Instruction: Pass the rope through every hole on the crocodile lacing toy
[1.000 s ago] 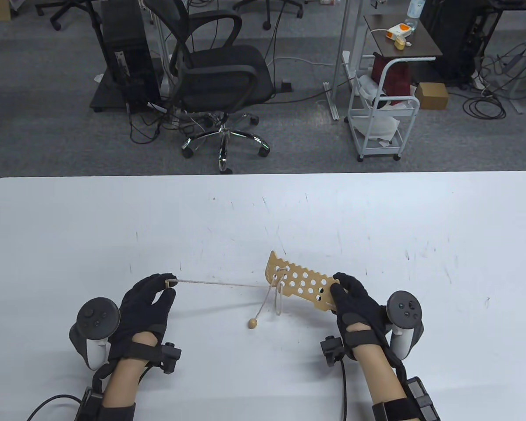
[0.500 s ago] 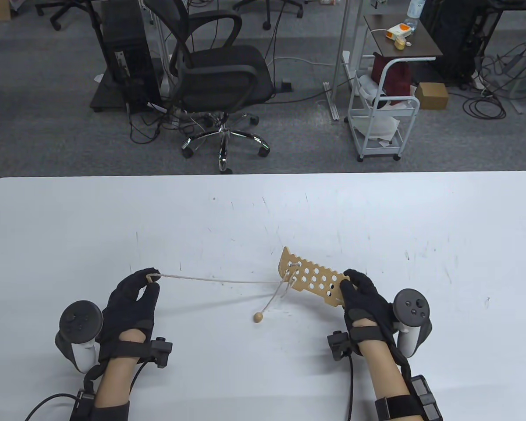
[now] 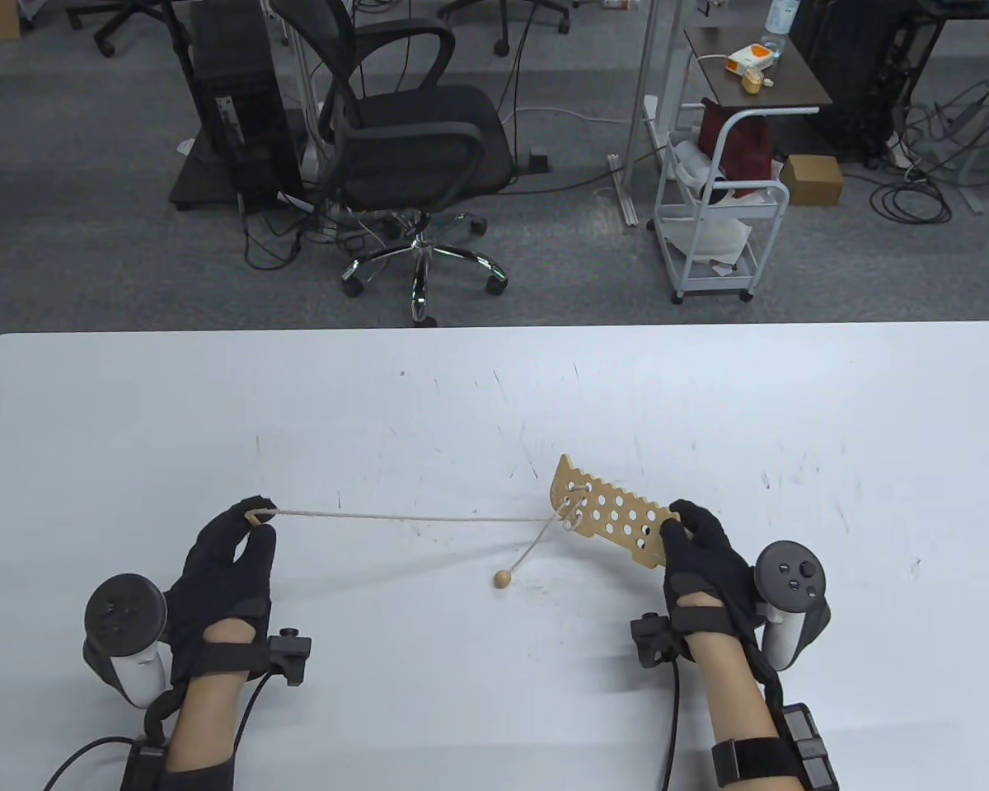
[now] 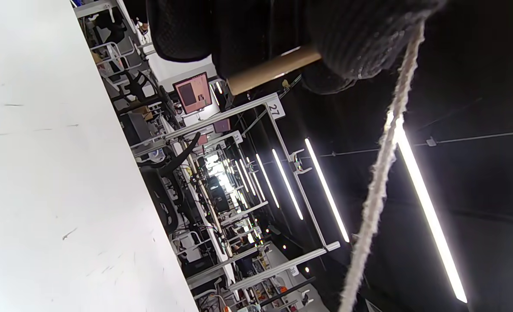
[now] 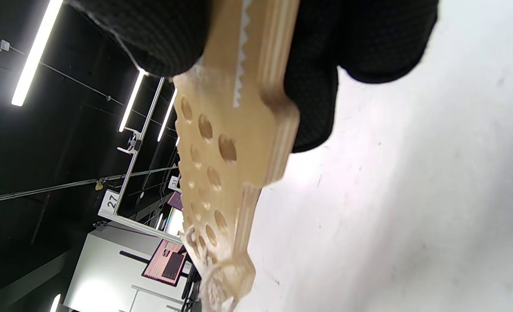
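Observation:
The wooden crocodile lacing toy (image 3: pixel 610 511) (image 5: pixel 222 164), a flat board with several round holes, is lifted off the white table (image 3: pixel 494 395), and my right hand (image 3: pixel 692 544) grips its near end. A beige rope (image 3: pixel 412 518) (image 4: pixel 378 186) runs taut from holes at the toy's far end leftward to my left hand (image 3: pixel 251 527), which pinches the wooden needle (image 3: pixel 257 517) (image 4: pixel 274 69) at the rope's tip. The rope's other end hangs down to a wooden bead (image 3: pixel 503 578) by the table top.
Beyond the table's far edge stand a black office chair (image 3: pixel 412 140), a computer tower (image 3: pixel 235 99) and a white trolley (image 3: pixel 721 222). The table surface carries faint scuff marks.
Both hands have moved apart: the left hand drew the needle further left, the right carried the toy right. The rope went taut, and its slack loop at the toy shrank.

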A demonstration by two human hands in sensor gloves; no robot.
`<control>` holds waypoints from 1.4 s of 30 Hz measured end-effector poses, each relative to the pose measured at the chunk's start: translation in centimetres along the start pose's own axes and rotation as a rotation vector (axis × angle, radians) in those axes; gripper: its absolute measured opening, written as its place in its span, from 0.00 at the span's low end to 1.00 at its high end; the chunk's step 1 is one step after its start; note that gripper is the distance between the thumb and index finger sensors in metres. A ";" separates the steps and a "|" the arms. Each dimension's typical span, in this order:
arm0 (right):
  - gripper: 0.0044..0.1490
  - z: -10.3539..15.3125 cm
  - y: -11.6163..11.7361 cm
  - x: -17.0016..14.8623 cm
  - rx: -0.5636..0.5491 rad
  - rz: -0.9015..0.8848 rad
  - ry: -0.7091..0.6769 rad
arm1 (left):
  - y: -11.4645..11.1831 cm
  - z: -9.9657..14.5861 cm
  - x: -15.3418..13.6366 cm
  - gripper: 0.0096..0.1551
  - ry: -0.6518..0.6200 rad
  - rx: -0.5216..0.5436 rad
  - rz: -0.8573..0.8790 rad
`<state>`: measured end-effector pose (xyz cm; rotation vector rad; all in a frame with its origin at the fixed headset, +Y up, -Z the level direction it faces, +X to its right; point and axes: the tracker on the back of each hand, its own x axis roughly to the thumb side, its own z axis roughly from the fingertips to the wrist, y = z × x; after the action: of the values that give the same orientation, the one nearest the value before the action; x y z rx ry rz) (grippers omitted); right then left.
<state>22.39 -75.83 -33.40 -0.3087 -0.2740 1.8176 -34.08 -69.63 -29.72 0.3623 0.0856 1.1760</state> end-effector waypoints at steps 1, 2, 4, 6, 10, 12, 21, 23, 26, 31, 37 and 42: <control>0.30 0.0 -0.1 0.0 -0.005 0.003 0.004 | 0.1 0.0 0.0 0.25 -0.001 0.003 0.001; 0.30 -0.1 -0.2 -0.1 -0.014 0.005 0.003 | 0.2 0.0 0.1 0.25 -0.002 0.007 0.004; 0.30 -0.2 -0.5 -0.2 -0.028 0.013 0.009 | 0.4 0.1 0.1 0.25 -0.002 0.011 0.011; 0.30 -0.2 -0.7 -0.3 -0.042 0.023 0.010 | 0.5 0.1 0.2 0.25 -0.007 0.021 0.020; 0.30 -0.2 -1.2 -0.4 -0.096 0.076 0.024 | 1.0 0.2 0.3 0.25 -0.018 0.049 0.032; 0.30 -0.2 -1.4 -0.3 -0.117 0.105 0.014 | 1.2 0.2 0.3 0.25 -0.015 0.069 0.045; 0.30 -0.2 -1.4 -0.5 -0.136 0.087 0.020 | 1.4 0.2 0.0 0.25 -0.011 0.099 0.038; 0.30 -0.1 -1.3 -0.3 -0.125 0.082 0.011 | 1.2 0.2 -0.1 0.25 -0.001 0.087 0.041; 0.30 0.0 -0.9 -0.1 -0.108 0.063 -0.003 | 0.9 0.1 -0.1 0.25 0.002 0.078 0.020; 0.30 0.5 -0.1 0.6 -0.061 0.052 -0.033 | 0.2 0.0 0.0 0.25 -0.008 0.046 -0.026; 0.30 1.3 1.0 1.2 -0.005 0.016 -0.059 | -1.4 -0.1 -0.1 0.25 0.002 -0.052 -0.071; 0.30 2.1 1.9 1.7 0.048 -0.013 -0.077 | -2.5 0.0 -0.3 0.25 -0.004 -0.087 -0.126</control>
<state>19.49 -74.78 -32.22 -0.2032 -0.2856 1.8228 -31.96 -70.72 -30.56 0.2786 0.0533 1.0506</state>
